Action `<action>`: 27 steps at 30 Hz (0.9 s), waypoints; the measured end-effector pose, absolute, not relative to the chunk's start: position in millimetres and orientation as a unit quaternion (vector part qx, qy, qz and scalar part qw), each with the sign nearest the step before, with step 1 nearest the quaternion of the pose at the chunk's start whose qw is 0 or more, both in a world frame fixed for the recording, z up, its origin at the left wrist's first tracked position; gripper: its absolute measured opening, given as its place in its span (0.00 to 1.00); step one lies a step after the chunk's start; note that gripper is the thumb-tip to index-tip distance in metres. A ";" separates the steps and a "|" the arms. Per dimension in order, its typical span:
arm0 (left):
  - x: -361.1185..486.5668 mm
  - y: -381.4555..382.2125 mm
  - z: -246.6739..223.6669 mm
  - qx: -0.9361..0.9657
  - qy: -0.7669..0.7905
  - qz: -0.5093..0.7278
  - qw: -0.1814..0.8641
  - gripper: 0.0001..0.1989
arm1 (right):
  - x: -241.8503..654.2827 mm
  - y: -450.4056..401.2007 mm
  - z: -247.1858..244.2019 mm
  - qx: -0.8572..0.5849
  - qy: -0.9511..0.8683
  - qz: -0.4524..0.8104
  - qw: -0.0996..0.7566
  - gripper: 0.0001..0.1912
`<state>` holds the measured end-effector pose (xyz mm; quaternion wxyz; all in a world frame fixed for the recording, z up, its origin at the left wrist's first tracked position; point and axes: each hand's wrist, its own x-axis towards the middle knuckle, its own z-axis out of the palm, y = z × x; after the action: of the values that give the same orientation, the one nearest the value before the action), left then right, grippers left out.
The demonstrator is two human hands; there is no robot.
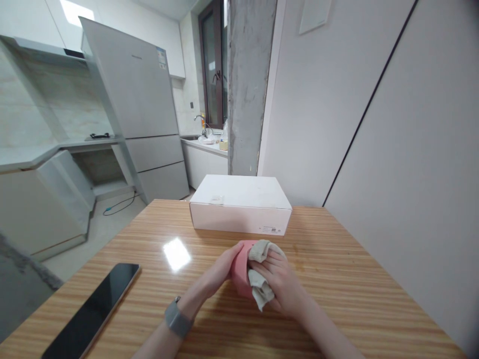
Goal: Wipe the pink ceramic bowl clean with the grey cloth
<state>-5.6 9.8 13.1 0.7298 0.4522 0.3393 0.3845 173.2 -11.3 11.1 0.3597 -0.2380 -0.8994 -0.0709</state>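
A pink container is tilted on its side above the wooden table, its opening turned to the right. My left hand grips it from the left, with the fingers partly hidden behind it. A light grey-beige cloth is bunched at the opening, partly inside. My right hand presses on the cloth with its fingers wrapped into it at the container's mouth. The inside of the container is mostly covered by cloth and fingers.
Behind the hands, a white box lies on the wooden table. A black phone rests at the table's left. Farther back stand a grey fridge, a counter with a sink, and a bare concrete column.
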 end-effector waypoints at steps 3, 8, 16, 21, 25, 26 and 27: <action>-0.9 8.1 9.4 0.429 0.287 0.394 0.760 0.24 | 177.6 -8.2 6.9 -0.283 -0.883 -0.084 0.365 0.22; 2.2 6.7 11.6 0.357 0.232 0.402 0.811 0.24 | 174.5 -10.7 4.9 -0.235 -0.894 -0.125 0.360 0.23; -14.9 10.4 20.4 0.451 0.313 0.334 0.766 0.24 | 156.8 -24.0 16.4 -0.168 -0.904 -0.096 0.380 0.20; -11.6 9.5 18.7 0.451 0.331 0.359 0.747 0.23 | 166.0 -19.5 15.5 -0.188 -0.905 -0.088 0.371 0.21; -4.8 7.4 12.5 0.414 0.323 0.394 0.755 0.21 | 173.2 -12.9 13.1 -0.240 -0.897 -0.085 0.362 0.19; -3.6 6.8 11.2 0.408 0.302 0.399 0.764 0.20 | 174.6 -11.4 12.2 -0.246 -0.894 -0.090 0.362 0.20; -2.4 6.4 10.3 0.402 0.278 0.404 0.773 0.20 | 175.6 -10.3 11.4 -0.249 -0.893 -0.098 0.362 0.21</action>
<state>-2.4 6.4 10.3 0.7730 0.4024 0.2778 0.4041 175.6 -10.3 11.4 0.3622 -0.2488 -0.8930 -0.0975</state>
